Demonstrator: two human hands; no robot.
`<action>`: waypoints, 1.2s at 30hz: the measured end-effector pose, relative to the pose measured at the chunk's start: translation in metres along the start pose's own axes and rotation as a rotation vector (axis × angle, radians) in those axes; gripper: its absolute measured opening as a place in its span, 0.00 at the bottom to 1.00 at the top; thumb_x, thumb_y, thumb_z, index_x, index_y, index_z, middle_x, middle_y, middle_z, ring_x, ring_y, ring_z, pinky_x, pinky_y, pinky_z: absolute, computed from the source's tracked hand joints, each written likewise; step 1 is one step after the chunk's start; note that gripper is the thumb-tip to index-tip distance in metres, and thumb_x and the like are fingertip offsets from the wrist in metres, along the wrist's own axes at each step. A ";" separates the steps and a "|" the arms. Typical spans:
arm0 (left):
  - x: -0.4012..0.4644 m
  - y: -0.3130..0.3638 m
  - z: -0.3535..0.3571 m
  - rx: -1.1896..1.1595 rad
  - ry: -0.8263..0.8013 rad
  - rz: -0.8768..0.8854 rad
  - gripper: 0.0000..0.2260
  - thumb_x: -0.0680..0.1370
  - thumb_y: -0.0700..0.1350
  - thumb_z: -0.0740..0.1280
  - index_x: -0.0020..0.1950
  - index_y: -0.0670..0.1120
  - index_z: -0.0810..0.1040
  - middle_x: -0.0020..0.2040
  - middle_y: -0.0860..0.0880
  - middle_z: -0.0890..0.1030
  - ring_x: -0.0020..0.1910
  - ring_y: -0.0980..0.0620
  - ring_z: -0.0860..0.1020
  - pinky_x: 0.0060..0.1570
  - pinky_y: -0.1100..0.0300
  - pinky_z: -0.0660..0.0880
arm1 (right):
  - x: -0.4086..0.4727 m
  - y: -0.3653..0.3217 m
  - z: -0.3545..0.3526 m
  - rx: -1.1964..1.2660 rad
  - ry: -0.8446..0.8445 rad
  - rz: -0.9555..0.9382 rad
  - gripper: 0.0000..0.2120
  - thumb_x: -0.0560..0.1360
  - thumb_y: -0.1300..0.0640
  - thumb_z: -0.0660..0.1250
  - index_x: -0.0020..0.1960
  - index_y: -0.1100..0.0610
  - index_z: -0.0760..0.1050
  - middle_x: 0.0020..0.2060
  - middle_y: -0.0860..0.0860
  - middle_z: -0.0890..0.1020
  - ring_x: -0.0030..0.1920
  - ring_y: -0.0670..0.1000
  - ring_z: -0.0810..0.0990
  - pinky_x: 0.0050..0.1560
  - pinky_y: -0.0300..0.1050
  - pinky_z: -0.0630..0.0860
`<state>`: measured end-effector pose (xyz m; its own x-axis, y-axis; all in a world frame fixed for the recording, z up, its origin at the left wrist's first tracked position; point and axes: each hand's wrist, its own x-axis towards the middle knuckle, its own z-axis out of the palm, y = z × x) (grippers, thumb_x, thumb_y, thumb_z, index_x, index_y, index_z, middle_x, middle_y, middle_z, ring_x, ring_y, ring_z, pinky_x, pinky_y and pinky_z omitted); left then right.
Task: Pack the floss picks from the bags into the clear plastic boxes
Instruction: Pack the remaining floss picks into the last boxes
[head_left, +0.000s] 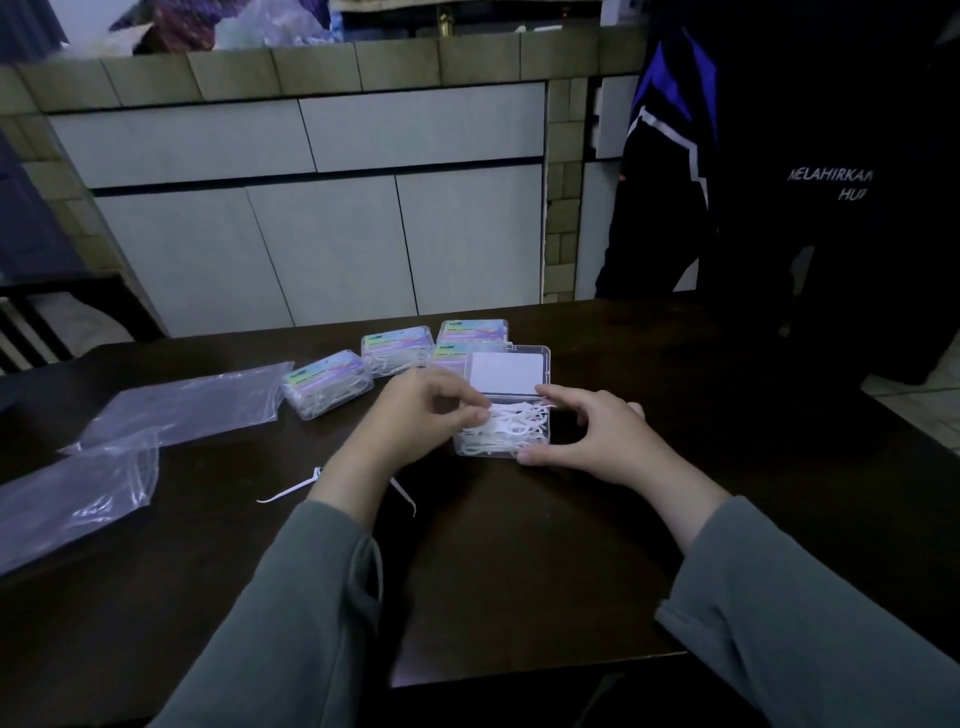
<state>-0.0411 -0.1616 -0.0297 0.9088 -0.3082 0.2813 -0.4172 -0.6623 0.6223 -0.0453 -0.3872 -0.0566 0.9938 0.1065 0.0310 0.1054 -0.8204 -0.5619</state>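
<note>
- The open clear box (501, 434) sits on the dark table (519, 545), full of white floss picks (511, 423), its lid (508, 375) tipped up at the far side.
- The left hand (415, 421) is at the box's left edge, fingers (470, 410) curled and pinching picks at the top of the pile.
- The right hand (597, 431) cups the box's right end: thumb at the near corner, forefinger along the far rim, fingers bent around the box wall.
- Just beyond and to the left of the open box lie four closed boxes (397, 349) with coloured labels, packed; the nearest of them touches or nearly touches the lid, I cannot tell which.
- Near the left wrist, nearer than the open box, two loose picks (291, 488) lie on the table, one partly hidden by the arm.
- Well left of the box lie two flat clear bags (182, 402).
- Right of the box the table is bare up to its edge; nearer than the box it is bare between the grey sleeves (810, 623).
- Beyond the table stand pale cabinet fronts (322, 208) under a tiled counter, and a person in a dark jacket (805, 182) at the far right corner.
</note>
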 end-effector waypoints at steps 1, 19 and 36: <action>0.000 0.001 0.002 0.007 -0.014 -0.004 0.10 0.72 0.49 0.74 0.41 0.65 0.80 0.44 0.59 0.81 0.48 0.58 0.78 0.54 0.50 0.76 | 0.000 -0.001 0.000 -0.003 0.004 0.000 0.44 0.58 0.27 0.71 0.71 0.33 0.62 0.64 0.48 0.72 0.65 0.53 0.66 0.58 0.44 0.61; -0.090 -0.031 -0.049 0.234 0.190 -0.358 0.25 0.69 0.63 0.71 0.61 0.52 0.80 0.53 0.53 0.79 0.56 0.55 0.76 0.56 0.57 0.72 | -0.050 -0.088 0.044 -0.278 0.250 -0.575 0.24 0.73 0.34 0.62 0.61 0.47 0.78 0.49 0.45 0.80 0.55 0.52 0.73 0.53 0.50 0.59; -0.119 -0.034 -0.054 0.352 0.236 -0.617 0.07 0.72 0.55 0.73 0.47 0.55 0.85 0.45 0.54 0.83 0.46 0.55 0.78 0.42 0.62 0.70 | -0.034 -0.153 0.074 -0.439 0.013 -0.211 0.06 0.77 0.53 0.66 0.53 0.50 0.78 0.50 0.50 0.81 0.58 0.54 0.72 0.60 0.54 0.59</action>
<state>-0.1348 -0.0652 -0.0452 0.9388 0.3185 0.1310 0.2276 -0.8593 0.4581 -0.0976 -0.2236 -0.0323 0.9493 0.2910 0.1189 0.3062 -0.9415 -0.1409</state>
